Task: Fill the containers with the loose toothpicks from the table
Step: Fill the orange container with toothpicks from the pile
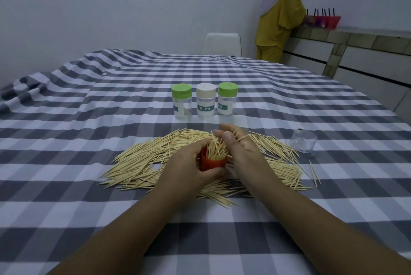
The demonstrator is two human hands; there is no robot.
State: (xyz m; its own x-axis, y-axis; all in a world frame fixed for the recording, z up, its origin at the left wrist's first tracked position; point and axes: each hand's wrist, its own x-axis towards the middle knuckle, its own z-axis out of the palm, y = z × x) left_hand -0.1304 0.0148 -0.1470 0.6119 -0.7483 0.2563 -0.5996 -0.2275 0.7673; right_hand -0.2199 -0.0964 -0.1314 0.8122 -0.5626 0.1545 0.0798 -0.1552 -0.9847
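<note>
A wide pile of loose toothpicks (142, 163) lies on the checked tablecloth (66, 197). In the middle of the pile my left hand (189, 163) grips a small red container (213, 162), upright and packed with toothpicks. My right hand (238, 143) hovers over its mouth, fingers partly curled with a few toothpicks caught between them. Behind the pile stand three lidded jars: a green-lidded one (181, 101) holding a few picks, a cream-lidded one (206, 102) labelled TOOTHPICK, and another green-lidded one (227, 101).
A clear plastic cup (303, 141) lies on its side at the right of the pile. A white chair (222, 43) stands at the table's far edge. A person in yellow (280, 23) stands at a counter at the back right.
</note>
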